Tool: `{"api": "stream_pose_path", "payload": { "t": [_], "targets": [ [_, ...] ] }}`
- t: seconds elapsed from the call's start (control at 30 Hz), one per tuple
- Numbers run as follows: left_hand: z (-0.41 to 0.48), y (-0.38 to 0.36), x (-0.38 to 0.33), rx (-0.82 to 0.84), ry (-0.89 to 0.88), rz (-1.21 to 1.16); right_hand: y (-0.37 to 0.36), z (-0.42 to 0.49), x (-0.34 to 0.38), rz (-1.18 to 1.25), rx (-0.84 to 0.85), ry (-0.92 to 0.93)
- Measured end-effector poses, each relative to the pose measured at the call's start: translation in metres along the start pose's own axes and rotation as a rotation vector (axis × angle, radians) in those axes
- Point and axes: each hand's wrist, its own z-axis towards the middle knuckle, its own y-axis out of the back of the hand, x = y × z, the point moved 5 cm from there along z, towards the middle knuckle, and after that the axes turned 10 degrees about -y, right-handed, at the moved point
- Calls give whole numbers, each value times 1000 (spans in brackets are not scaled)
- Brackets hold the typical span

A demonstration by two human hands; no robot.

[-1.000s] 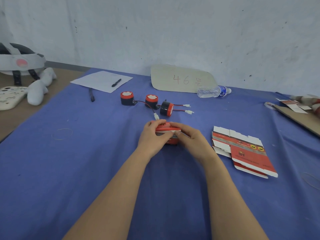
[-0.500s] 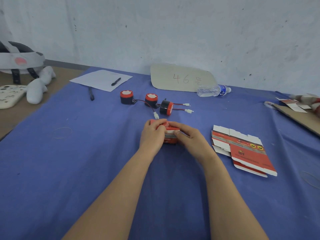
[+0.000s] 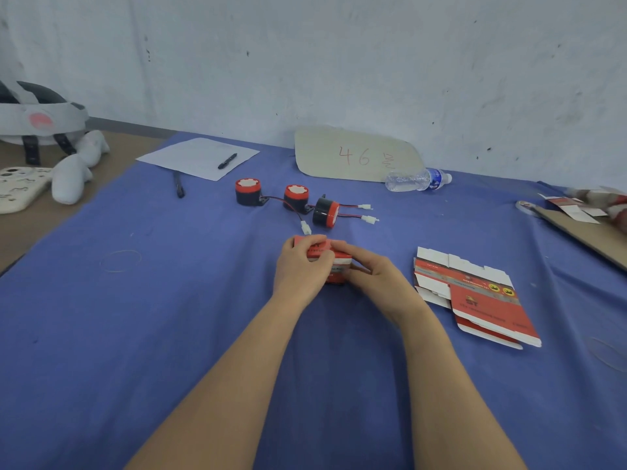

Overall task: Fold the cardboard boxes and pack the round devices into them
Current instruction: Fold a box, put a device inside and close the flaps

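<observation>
Far left, off the cloth: a white headband device (image 3: 37, 120) is seen on the brown tabletop, with a white padded object (image 3: 73, 171) just beside it. What either is cannot be told.

Left part of the blue cloth (image 3: 101, 334): a thin loop of elastic (image 3: 120, 261) lies flat. Further back a sheet of paper (image 3: 190, 154) is laid out, with a black pen (image 3: 227, 161) on it. A second pen (image 3: 178, 184) lies on the cloth near the sheet's front edge.

Centre back: three round devices (image 3: 297, 197), black-bodied with red tops, are ranged in a row. Two stand upright and the right-hand one is tipped on its side. Red and black leads with white plugs trail from them. Behind these a cardboard sign (image 3: 356, 154) marked "46" is propped at the wall.

Centre: a red cardboard box (image 3: 334, 257) is held on the cloth between both hands, just in front of the devices. The left hand (image 3: 302, 269) is curled over its top and left side. The right hand (image 3: 376, 279) is closed on its right end, fingers bent round it. The box's flaps are hidden by the fingers.

Right of centre: a water bottle (image 3: 417, 179) lies on its side by the sign. A stack of flat box blanks (image 3: 475, 293) lies well apart from the hands.

Far right: a brown cardboard sheet (image 3: 583, 232) is seen at the edge, carrying blurred red and white items.
</observation>
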Motion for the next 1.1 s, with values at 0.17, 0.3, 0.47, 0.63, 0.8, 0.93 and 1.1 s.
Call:
{"api": "stream_pose_path", "payload": {
  "t": [0.17, 0.3, 0.47, 0.63, 0.8, 0.93, 1.1],
  "targets": [
    [1, 0, 1, 21, 4, 7, -1, -1, -2, 200, 5, -93],
    [1, 0, 2, 28, 9, 5, -3, -2, 0, 263, -39, -112],
    [2, -1, 1, 17, 36, -18, -3, 1, 0, 321, -95, -144],
    [2, 0, 1, 28, -1, 38, -4, 1, -1, 443, -118, -198],
    [2, 0, 1, 39, -13, 51, -4, 1, -3, 480, -121, -234],
    [2, 1, 0, 44, -19, 55, -4, 1, -2, 498, -118, -246],
    [1, 1, 0, 48, -23, 57, -4, 1, -3, 512, -117, -257]
  ]
}}
